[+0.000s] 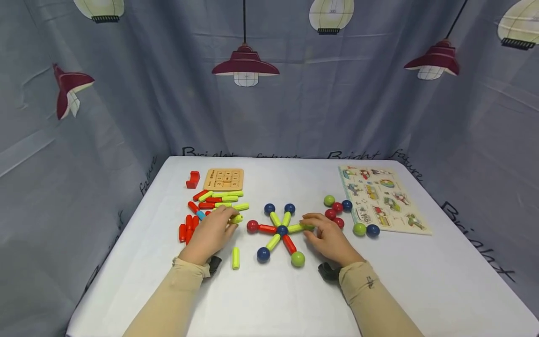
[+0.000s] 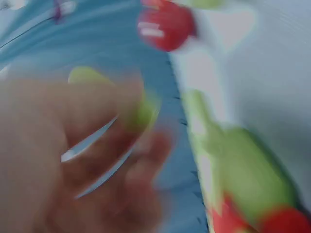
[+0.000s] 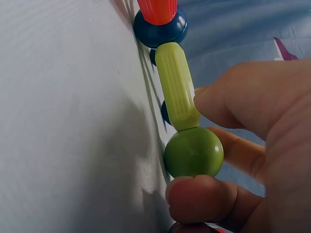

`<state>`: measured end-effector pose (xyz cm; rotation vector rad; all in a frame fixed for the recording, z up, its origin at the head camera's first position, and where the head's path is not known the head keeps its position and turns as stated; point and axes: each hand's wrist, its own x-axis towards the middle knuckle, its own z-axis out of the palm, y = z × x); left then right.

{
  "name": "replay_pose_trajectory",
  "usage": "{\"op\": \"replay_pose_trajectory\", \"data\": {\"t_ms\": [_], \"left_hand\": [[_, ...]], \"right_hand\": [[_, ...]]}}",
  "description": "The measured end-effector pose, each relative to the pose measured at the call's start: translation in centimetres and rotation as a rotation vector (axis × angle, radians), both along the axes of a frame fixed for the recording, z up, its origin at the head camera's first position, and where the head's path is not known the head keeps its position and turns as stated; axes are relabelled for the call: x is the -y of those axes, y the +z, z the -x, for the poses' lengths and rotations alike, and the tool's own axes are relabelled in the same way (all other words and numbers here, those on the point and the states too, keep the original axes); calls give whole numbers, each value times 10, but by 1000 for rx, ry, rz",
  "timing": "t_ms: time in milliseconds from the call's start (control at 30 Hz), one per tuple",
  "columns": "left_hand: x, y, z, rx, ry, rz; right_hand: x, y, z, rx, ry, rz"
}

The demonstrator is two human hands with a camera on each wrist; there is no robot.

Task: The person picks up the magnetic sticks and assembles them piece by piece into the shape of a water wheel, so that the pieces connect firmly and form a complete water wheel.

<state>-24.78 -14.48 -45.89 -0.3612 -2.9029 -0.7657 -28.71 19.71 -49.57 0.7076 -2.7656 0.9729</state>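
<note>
My left hand (image 1: pixel 212 234) pinches a yellow-green rod (image 1: pixel 237 218) between thumb and fingers, just right of the pile of rods. That rod is blurred in the left wrist view. In mid-table lies a star of rods and balls around a dark blue ball (image 1: pixel 282 230). Its arms are red and yellow-green rods, tipped with blue, red and green balls. At the right arm's end, my right hand (image 1: pixel 326 238) has its fingers curled around a green ball (image 3: pixel 194 153). The thumb lies beside the yellow-green rod (image 3: pixel 177 87) joined to that ball.
Red and yellow-green rods (image 1: pixel 206 205) lie in a loose pile at left, with one rod (image 1: pixel 236 258) apart in front. Behind are a red block (image 1: pixel 193 179) and a wooden number board (image 1: pixel 224 179). Several loose balls (image 1: pixel 330 214) lie beside a picture board (image 1: pixel 387 199) at right.
</note>
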Motion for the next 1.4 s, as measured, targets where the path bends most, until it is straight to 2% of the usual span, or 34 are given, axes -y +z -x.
{"op": "replay_pose_trajectory", "data": {"t_ms": [67,133,200,233,300,433,467,533,700,833,1000,1133,1233,1400], "left_hand": [[0,3,-6,178,-95,-187],[-1,5,-10,382,-187,-333],[-2,5,-12,514,-246,-378],[-3,4,-12,534,-252,-366],[-6,3,-11,488,-202,-309],[-8,2,-8,317,12,-157],[-9,2,-8,298,50,-143],[-10,2,-7,296,83,-143],[-15,0,-8,368,55,-219],[-18,-4,-7,361,41,-236],[-23,-8,-6,368,77,-256],[-27,-11,-6,390,86,-308],[-28,-13,-6,381,17,-332],[-26,-15,-5,353,-204,-229]], "right_hand": [[1,0,0,1,7,-2],[2,0,0,5,7,-5],[2,0,0,8,-4,-11],[2,0,0,11,-11,-12],[1,-1,0,13,-19,-14],[0,-1,0,8,-14,-10],[0,-1,0,4,-8,-9],[1,-1,-1,-5,-3,-7],[0,-1,0,-23,-8,-16],[1,-2,2,-27,-22,-36],[0,-3,1,-16,-27,-28],[0,-2,-1,-10,-18,-8],[1,-1,-1,-12,-12,-2],[1,0,-1,-9,-11,3]]}}
